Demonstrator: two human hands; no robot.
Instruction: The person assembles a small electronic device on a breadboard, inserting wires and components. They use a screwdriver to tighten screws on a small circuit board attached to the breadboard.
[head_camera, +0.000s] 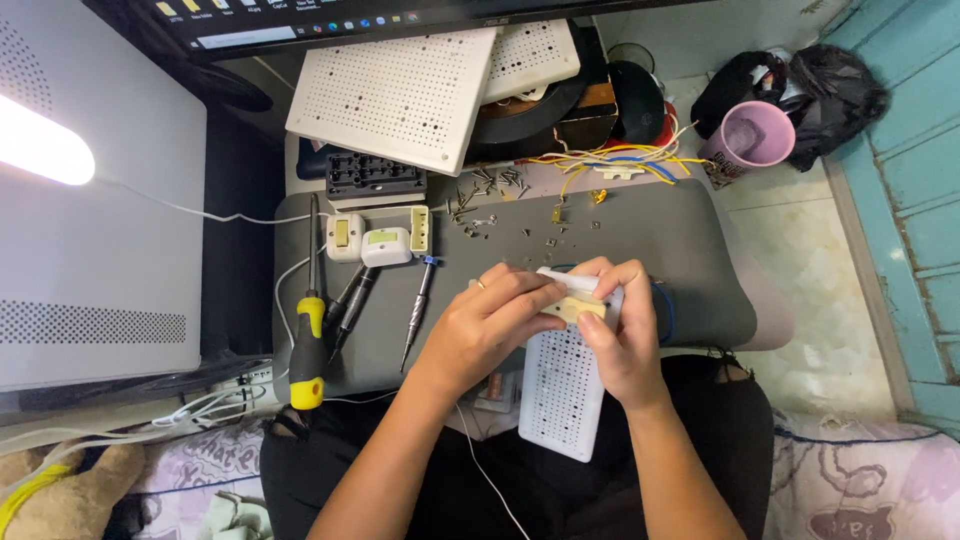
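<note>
Both my hands meet over a white perforated panel (562, 385) that rests on my lap and leans on the front edge of the grey mat (660, 250). My left hand (490, 320) pinches a small cream-coloured plastic part (578, 309) against the panel's upper end. My right hand (620, 325) grips the panel's top edge, its fingers touching the same cream part. A blue wire (668, 312) curves just behind my right hand.
On the mat lie a yellow-handled screwdriver (309, 340), two thin drivers (416, 310), small white switch housings (385, 245), loose screws (490, 190) and yellow, white and blue wires (620, 160). Two more perforated panels (395, 95) lean at the back. A pink cup (750, 138) stands to the right.
</note>
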